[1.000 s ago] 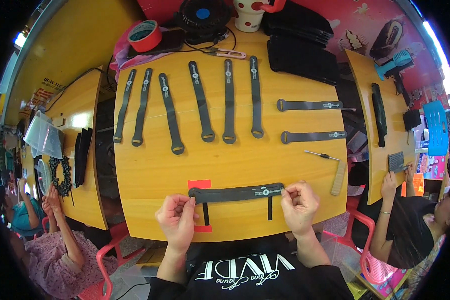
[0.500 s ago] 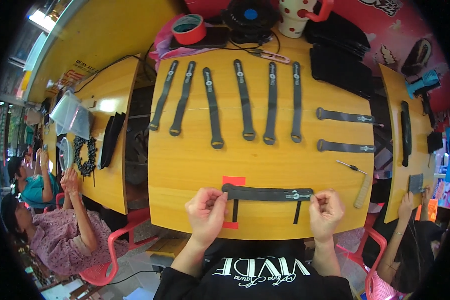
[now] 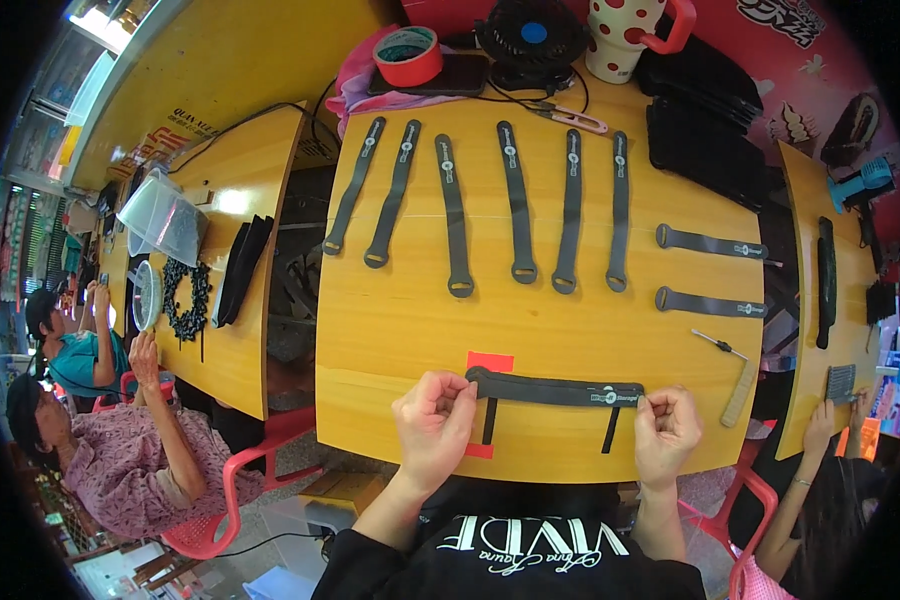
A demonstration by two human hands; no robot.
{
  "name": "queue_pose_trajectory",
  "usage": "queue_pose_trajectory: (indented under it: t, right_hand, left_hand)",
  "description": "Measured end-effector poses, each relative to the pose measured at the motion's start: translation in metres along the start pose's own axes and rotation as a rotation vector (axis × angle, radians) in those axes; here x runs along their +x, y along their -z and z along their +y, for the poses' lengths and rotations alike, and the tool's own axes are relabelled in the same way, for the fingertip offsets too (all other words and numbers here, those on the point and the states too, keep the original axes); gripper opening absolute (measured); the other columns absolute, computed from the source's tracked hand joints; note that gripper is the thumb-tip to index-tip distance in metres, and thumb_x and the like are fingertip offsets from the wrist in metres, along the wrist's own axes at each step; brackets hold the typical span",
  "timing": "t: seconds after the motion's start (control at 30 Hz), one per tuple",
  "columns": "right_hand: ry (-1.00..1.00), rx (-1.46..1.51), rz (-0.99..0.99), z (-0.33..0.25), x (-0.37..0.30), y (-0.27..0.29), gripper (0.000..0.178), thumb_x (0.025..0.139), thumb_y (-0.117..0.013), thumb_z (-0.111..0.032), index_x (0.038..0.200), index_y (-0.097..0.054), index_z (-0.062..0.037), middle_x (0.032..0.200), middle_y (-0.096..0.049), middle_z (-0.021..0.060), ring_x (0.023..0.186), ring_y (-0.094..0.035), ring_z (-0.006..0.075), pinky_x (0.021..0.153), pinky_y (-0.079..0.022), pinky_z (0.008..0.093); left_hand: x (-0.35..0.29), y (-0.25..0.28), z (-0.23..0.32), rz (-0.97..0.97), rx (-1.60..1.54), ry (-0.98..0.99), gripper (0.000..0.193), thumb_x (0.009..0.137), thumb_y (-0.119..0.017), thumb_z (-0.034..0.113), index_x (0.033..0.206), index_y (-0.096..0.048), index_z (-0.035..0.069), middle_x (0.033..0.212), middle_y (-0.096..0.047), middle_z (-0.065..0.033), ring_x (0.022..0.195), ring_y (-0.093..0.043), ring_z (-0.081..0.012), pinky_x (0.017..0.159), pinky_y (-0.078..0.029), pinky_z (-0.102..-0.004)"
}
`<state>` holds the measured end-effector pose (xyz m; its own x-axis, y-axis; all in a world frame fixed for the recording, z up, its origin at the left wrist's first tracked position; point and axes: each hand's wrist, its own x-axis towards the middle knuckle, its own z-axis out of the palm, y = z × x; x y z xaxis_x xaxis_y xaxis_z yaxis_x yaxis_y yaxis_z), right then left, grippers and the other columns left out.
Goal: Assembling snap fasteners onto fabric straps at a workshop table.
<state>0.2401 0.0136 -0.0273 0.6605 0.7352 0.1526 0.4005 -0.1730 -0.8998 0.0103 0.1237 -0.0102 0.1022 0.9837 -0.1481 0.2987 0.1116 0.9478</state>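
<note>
A dark grey strap (image 3: 555,391) stretches level between my hands near the table's front edge. My left hand (image 3: 435,418) pinches its rounded end, and my right hand (image 3: 667,430) pinches its square, printed end. Below the strap, two narrow black strips (image 3: 611,430) show against the wood. Red tape (image 3: 491,361) marks the tabletop at the left end of the strap. Farther back lie several similar straps (image 3: 455,215) with slotted round ends, spread in a row. Two more straps (image 3: 710,302) lie crosswise at the right.
A thin metal-tipped tool (image 3: 737,395) with a tan handle lies right of my hand. Along the back stand a tape roll (image 3: 408,57), a fan (image 3: 532,40), a spotted mug (image 3: 615,45) and black stacked pieces (image 3: 705,150). People sit at side tables (image 3: 235,365).
The whole view has shifted, so the table sits farther right. My hands keep the same pinch on the strap's two ends.
</note>
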Motion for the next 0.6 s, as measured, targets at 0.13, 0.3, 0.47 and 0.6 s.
queue_pose_trajectory:
  t: [0.13,0.3,0.47,0.6]
  right_hand:
    - [-0.007,0.015,-0.004,0.0013,0.0,0.0002,0.019,0.076,-0.064,0.014,0.081,-0.054,-0.0014,0.073,-0.051,0.0031,0.058,-0.049,0.0067,0.049,-0.038,0.0196]
    - [-0.011,-0.005,-0.006,0.0017,-0.0009,0.001,0.019,0.076,-0.064,0.014,0.081,-0.054,-0.0013,0.074,-0.052,0.0031,0.058,-0.05,0.0069,0.049,-0.038,0.0193]
    - [0.011,-0.001,-0.008,0.0019,-0.0002,0.0005,0.018,0.076,-0.063,0.014,0.081,-0.054,-0.0011,0.074,-0.051,0.0031,0.059,-0.05,0.0067,0.049,-0.038,0.019]
    - [-0.001,0.008,-0.008,0.0014,-0.0002,0.0003,0.019,0.076,-0.063,0.014,0.08,-0.054,-0.0011,0.074,-0.052,0.003,0.059,-0.05,0.0066,0.049,-0.039,0.0192]
  left_hand:
    - [0.0012,-0.0009,0.0017,0.013,0.073,-0.028,0.007,0.084,-0.067,-0.004,0.082,-0.06,-0.002,0.065,-0.061,-0.0035,0.053,-0.055,-0.0047,0.047,-0.042,-0.0209]
    - [0.0017,-0.0009,0.0012,0.007,0.107,-0.045,0.007,0.084,-0.067,-0.004,0.082,-0.06,-0.002,0.065,-0.061,-0.0047,0.053,-0.056,-0.0063,0.049,-0.044,-0.0217]
    - [0.0021,-0.0026,0.008,0.022,0.18,-0.087,0.008,0.083,-0.066,-0.004,0.082,-0.059,-0.002,0.065,-0.061,-0.0069,0.053,-0.057,-0.0086,0.05,-0.045,-0.0227]
    - [0.004,-0.0042,0.0089,0.013,0.201,-0.114,0.007,0.083,-0.066,-0.005,0.082,-0.059,-0.002,0.064,-0.061,-0.0073,0.052,-0.057,-0.0093,0.049,-0.045,-0.0229]
